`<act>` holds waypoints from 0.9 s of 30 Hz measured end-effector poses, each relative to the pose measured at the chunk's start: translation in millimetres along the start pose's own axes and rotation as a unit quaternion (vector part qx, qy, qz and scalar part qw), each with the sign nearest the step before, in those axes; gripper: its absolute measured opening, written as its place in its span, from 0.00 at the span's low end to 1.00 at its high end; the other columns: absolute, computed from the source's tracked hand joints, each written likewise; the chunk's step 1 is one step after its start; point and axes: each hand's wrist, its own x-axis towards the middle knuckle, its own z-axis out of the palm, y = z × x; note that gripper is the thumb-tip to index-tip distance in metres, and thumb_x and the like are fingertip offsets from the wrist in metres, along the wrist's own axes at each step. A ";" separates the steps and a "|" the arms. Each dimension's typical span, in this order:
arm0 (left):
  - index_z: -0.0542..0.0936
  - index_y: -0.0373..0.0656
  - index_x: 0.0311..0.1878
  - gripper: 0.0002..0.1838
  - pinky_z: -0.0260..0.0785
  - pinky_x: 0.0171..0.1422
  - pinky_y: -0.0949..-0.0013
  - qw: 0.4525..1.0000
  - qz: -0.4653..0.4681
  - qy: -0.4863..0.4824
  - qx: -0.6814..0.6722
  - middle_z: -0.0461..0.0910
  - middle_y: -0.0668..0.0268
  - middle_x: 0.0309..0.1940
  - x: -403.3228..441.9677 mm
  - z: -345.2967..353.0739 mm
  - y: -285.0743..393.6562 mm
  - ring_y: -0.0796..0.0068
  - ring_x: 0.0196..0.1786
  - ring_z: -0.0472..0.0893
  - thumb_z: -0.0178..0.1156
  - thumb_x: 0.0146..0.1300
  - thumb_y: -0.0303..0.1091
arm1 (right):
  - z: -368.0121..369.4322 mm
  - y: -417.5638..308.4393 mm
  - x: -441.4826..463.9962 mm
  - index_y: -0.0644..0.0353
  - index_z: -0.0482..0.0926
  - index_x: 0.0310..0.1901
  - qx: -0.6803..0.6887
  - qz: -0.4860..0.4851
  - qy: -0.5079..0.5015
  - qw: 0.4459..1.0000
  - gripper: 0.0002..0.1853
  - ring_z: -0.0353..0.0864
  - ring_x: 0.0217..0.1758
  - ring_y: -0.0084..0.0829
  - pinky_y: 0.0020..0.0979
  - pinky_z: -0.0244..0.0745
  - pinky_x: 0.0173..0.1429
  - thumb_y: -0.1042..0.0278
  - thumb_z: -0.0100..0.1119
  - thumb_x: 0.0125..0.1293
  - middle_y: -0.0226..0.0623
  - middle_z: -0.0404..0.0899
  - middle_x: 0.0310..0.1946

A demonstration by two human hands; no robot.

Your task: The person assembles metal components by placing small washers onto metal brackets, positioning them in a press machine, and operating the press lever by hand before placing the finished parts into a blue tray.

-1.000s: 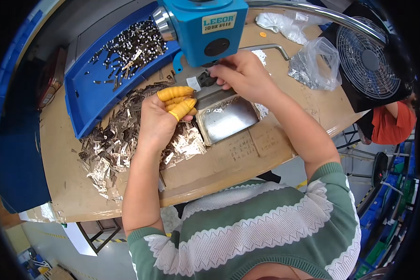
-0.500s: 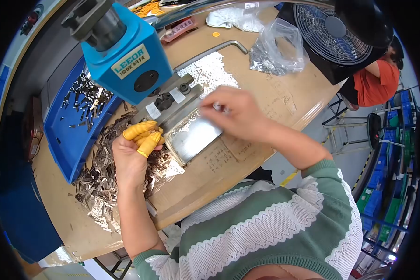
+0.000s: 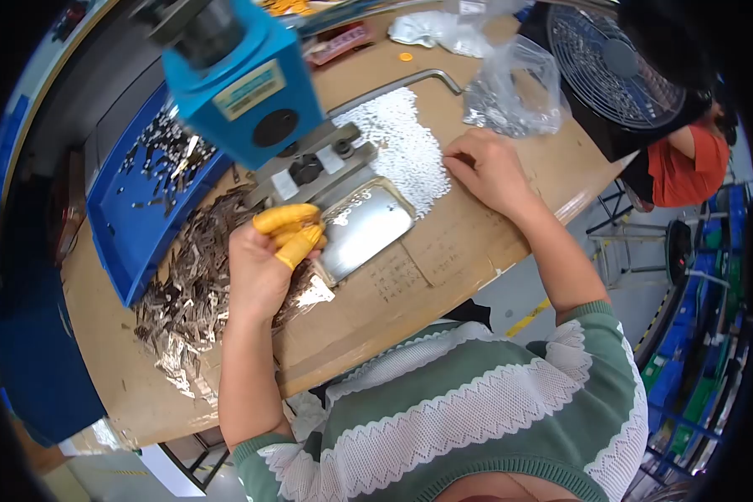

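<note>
My left hand [image 3: 268, 259], with yellow finger cots on several fingers, is closed beside the metal tray, above a heap of thin metal pieces [image 3: 188, 276]. What its fingertips hold, if anything, is hidden. My right hand [image 3: 495, 174] rests at the right edge of a spread of small white parts [image 3: 397, 138], thumb and fingers curled together; I cannot make out anything in them. Between the hands lies a shiny shallow metal tray [image 3: 364, 230] with a few small bits along its upper edge. Behind it are the press's metal fixture blocks [image 3: 343, 171].
A blue press head [image 3: 243, 84] overhangs the fixture. At the left stands a blue bin [image 3: 130, 226] with dark and white-tipped parts. Further back are a bent metal bar [image 3: 393, 88], a clear plastic bag of parts [image 3: 514, 96] and a fan [image 3: 615, 63]. A person in orange [image 3: 686, 167] sits beyond.
My right hand has moved right, from over the tray to the far edge of the white parts. The left hand stays closed beside the tray. The whole view has shifted slightly.
</note>
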 end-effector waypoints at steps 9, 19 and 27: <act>0.77 0.33 0.47 0.18 0.70 0.33 0.81 0.998 -0.028 0.031 -0.041 0.79 0.65 0.32 -1.3 1.3 13.4 0.82 0.31 0.79 0.61 0.50 0.17 | 27.1 -95.3 23.5 0.65 0.77 0.34 0.437 0.022 -0.110 0.892 0.03 0.75 0.30 0.16 0.20 0.71 0.33 0.76 0.58 0.59 0.27 0.78 0.28; 0.63 0.34 0.62 0.31 0.69 0.28 0.82 0.999 0.040 0.025 0.027 0.80 0.63 0.32 -0.8 0.8 13.0 0.80 0.29 0.79 0.60 0.53 0.19 | 47.6 -115.9 29.0 0.64 0.77 0.36 0.194 -0.153 -0.043 0.968 0.05 0.78 0.29 0.21 0.22 0.74 0.34 0.75 0.59 0.58 0.34 0.79 0.29; 0.58 0.34 0.63 0.33 0.59 0.22 0.81 1.000 -0.003 0.027 -0.010 0.78 0.61 0.29 35.2 -6.1 33.4 0.81 0.21 0.72 0.56 0.52 0.20 | 19.5 -107.4 26.0 0.65 0.79 0.35 0.248 -0.125 0.039 0.960 0.05 0.77 0.29 0.19 0.21 0.73 0.34 0.75 0.62 0.57 0.34 0.80 0.29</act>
